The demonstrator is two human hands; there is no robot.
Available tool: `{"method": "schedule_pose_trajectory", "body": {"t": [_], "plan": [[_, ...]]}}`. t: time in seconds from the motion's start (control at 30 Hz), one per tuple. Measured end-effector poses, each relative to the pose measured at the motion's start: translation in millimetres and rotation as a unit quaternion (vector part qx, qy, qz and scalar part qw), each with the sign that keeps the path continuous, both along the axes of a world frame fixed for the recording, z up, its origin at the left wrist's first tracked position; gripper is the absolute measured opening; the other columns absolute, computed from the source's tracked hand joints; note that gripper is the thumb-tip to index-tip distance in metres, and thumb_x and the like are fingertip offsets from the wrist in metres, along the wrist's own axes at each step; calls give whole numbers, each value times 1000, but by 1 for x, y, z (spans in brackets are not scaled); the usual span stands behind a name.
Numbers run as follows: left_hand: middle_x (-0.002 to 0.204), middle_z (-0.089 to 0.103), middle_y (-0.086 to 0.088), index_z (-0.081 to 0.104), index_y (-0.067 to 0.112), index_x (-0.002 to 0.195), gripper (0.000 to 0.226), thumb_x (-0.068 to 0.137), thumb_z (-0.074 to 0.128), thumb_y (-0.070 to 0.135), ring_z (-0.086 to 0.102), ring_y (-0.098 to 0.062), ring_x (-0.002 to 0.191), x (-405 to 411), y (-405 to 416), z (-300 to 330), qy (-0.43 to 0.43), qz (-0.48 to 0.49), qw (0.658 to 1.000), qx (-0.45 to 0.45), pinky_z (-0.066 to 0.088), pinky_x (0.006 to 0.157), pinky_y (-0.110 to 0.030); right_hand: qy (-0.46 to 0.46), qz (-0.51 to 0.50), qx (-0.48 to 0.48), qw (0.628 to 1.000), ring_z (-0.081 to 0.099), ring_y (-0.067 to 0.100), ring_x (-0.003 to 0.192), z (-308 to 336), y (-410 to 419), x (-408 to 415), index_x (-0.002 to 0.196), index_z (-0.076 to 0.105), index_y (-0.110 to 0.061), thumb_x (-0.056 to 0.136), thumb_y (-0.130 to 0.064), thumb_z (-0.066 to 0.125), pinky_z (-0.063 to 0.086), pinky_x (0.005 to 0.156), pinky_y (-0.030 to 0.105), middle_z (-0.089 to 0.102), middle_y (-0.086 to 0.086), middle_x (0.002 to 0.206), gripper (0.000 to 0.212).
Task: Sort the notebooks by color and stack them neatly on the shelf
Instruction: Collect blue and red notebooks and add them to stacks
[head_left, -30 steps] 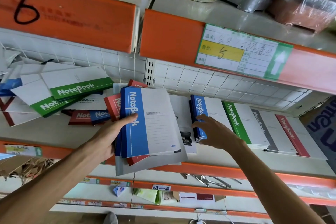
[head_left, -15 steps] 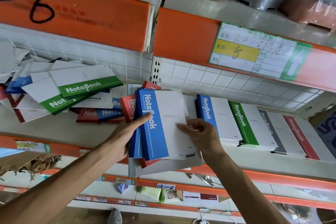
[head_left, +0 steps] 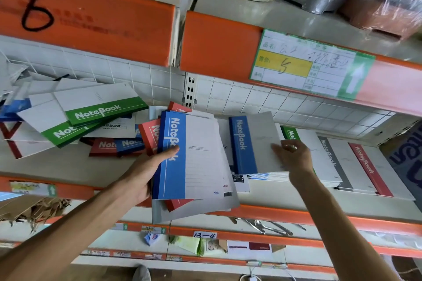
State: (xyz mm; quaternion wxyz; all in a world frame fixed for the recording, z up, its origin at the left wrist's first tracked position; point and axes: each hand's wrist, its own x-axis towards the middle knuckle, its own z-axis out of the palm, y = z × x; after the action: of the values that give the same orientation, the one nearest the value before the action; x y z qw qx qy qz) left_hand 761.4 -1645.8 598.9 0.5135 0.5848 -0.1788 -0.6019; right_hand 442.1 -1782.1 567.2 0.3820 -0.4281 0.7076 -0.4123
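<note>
Far left of the shelf [head_left: 57, 166] there's a messy pile [head_left: 75, 121]: I count two green notebooks [head_left: 105, 110] on top, a red one [head_left: 101, 146] and a blue one [head_left: 129, 143] poking out below, plus a few more I can't count properly.

Left hand [head_left: 141, 173] grips a bundle [head_left: 194, 162] by its left edge, thumb lying across the blue spine of the top book, fingers hidden behind. The bundle hangs over the shelf's orange front lip. At least two blue covers in it, a red one sticking out at top and bottom, and a grey sheet at the back.

Just right of that, the right hand [head_left: 294, 157] has its fingers curled on the right edge of a single blue notebook [head_left: 251, 143], which is on top of the blue stack [head_left: 267, 175], slightly tilted.

Then three more neat stacks side by side: green [head_left: 290, 133] (mostly behind the hand), grey [head_left: 331, 159] and red [head_left: 367, 166]. So four sorted stacks total.

Up top, the orange rail has a handwritten "6" [head_left: 36, 9] and one price label [head_left: 308, 64].
</note>
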Motion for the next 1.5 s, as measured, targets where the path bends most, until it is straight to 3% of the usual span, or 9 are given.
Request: {"method": "schedule_pose_trajectory", "body": {"t": [0.33,0.57,0.83,0.9,1.0,1.1,1.17,1.23,1.5], "plan": [[87,76,-6,66,18,94,21,78,75,29,70,-28,84,3,1,7,-6,9,1000,-6,53,70,-38,181,-14,14,983,70,29,87,-6,-32,-39,85,66,-20,73,-20,82,61,78,45,74,7,92,20],[84,76,-6,65,18,95,21,79,75,29,70,-28,82,3,2,7,-3,6,1000,-9,53,68,-37,444,89,-4,892,63,31,90,-8,-17,-33,107,71,-18,83,-34,78,46,72,32,70,12,110,30],[81,76,-4,65,18,95,21,79,75,29,70,-27,82,1,0,5,-2,2,1000,-10,52,67,-37,495,173,-8,851,64,30,107,-7,3,-11,123,60,-17,92,-42,66,51,87,41,64,9,129,41],[79,76,-3,64,18,95,20,80,74,29,70,-25,80,-1,-1,5,2,2,1000,-11,52,65,-35,438,197,-34,877,63,27,110,5,10,2,123,61,-17,94,-41,64,48,87,35,63,8,129,38],[79,76,-2,65,19,97,21,80,75,27,71,-22,76,-4,-3,7,10,6,1000,-16,52,63,-34,211,264,-25,941,70,18,99,21,32,35,101,70,-26,94,-38,66,54,85,33,75,-3,103,14],[84,76,-4,64,18,98,24,79,76,27,71,-22,77,-8,-4,9,14,9,1000,-12,53,63,-34,13,294,24,955,73,21,93,29,56,68,94,71,-24,81,-61,71,60,86,45,75,-3,91,39],[94,75,-8,65,18,103,31,77,76,31,71,-26,85,-11,-4,11,21,11,1000,-6,55,70,-38,11,300,19,954,70,11,87,32,64,84,97,70,-27,71,-75,70,60,76,29,73,-6,95,55],[99,75,-8,64,18,108,42,75,77,39,70,-27,90,-13,-4,12,33,16,999,-3,56,72,-40,9,282,27,959,63,4,80,33,68,92,101,70,-26,75,-66,74,48,60,15,70,-7,98,48],[96,75,-2,66,21,107,40,80,68,50,71,-20,86,-10,-2,20,23,17,1000,-6,53,66,-32,-155,204,105,961,68,26,96,11,66,98,109,70,-12,72,-46,81,54,73,32,73,9,106,52]]}}
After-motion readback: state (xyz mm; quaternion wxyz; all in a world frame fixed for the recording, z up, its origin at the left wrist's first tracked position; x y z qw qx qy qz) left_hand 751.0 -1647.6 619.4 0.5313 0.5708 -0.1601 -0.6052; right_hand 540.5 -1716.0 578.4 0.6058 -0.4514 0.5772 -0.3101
